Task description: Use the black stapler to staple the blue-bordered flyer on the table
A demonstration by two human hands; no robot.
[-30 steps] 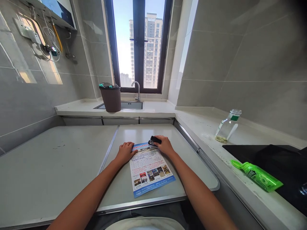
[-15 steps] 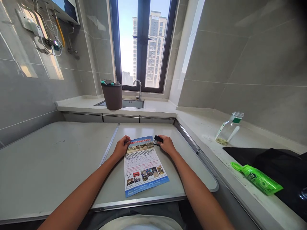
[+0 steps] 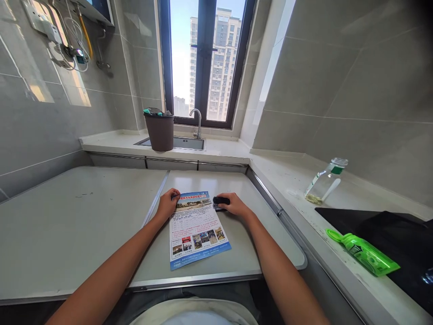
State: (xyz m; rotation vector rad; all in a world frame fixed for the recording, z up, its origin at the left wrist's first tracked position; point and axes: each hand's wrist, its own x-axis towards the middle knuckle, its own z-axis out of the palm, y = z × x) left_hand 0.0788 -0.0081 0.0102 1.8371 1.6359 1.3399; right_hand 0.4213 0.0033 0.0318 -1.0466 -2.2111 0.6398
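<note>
A printed flyer (image 3: pixel 198 225) with a blue border, red heading and rows of small photos lies on the pale table in front of me. At its upper left corner my left hand (image 3: pixel 167 204) is closed, with the fingertips pinching the paper's edge. My right hand (image 3: pixel 237 204) is wrapped round a small black stapler (image 3: pixel 221 201) just beside the flyer's upper right edge. The stapler's front end points left toward the sheet. Whether it touches the paper I cannot tell. My fingers hide its rear part.
The folding table (image 3: pixel 101 225) has a metal front edge. Behind it, a dark bin (image 3: pixel 160 132) stands by the sink (image 3: pixel 189 144). On the right counter are a glass jar (image 3: pixel 323 183), a green squeeze pouch (image 3: pixel 368 255) and a black surface (image 3: pixel 348 214).
The flyer and my left hand have shifted a little to the left. My right hand has turned slightly, so more of the stapler shows. The whole view has tilted a bit.
</note>
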